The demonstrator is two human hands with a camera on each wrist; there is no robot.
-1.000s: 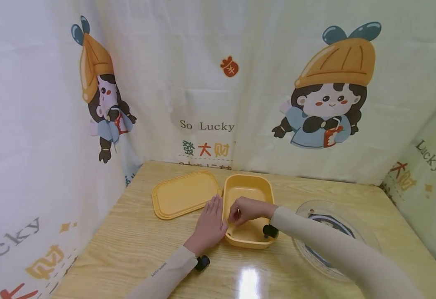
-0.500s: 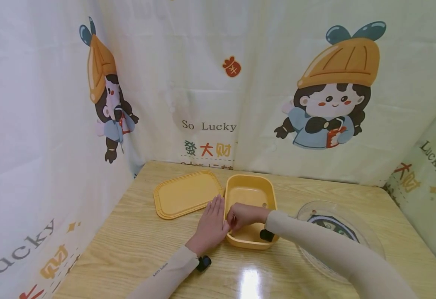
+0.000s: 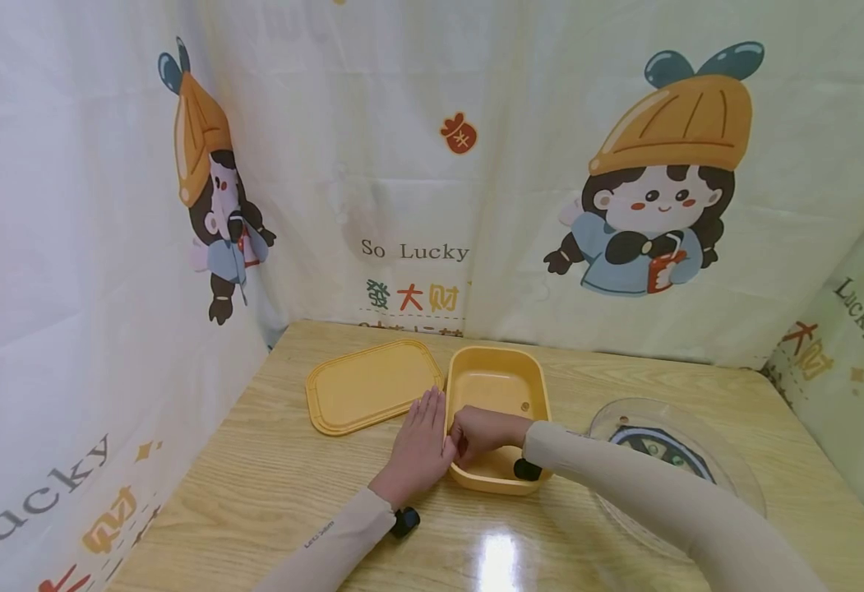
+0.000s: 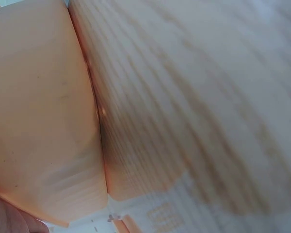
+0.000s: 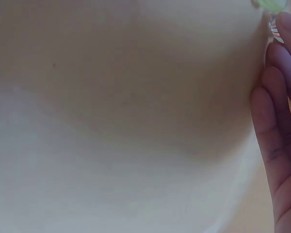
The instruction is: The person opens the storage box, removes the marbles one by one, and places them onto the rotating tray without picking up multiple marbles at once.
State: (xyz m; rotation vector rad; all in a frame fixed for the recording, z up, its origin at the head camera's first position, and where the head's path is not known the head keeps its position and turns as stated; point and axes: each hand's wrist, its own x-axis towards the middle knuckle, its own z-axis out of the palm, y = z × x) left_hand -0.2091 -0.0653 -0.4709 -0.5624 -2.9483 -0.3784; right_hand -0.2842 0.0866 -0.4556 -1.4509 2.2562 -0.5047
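In the head view my left hand (image 3: 418, 452) lies with straight fingers along the left side of a deep yellow plastic box (image 3: 496, 349). The left wrist view shows the box's outer wall and a bit of the left hand (image 4: 12, 218) at its rim. My right hand (image 3: 485, 432) reaches into the box with curled fingers near the left wall. Seen from the right wrist, its thumb and fingertips pinch a clear striped glass marble (image 5: 275, 30), beside a pale green marble (image 5: 271, 4). Another small round marble (image 3: 525, 406) lies on the box floor at the right.
A flat yellow lid (image 3: 372, 386) lies left of the box on the wooden table (image 3: 254, 460). To the right stands a clear round dish (image 3: 742, 481) with small round pieces in it, partly covered by the right sleeve. A printed curtain (image 3: 505, 205) hangs behind.
My right hand has moved slightly left and down to the box's left wall, and the marble at the right of the box has come into view. The left hand stays along the box.
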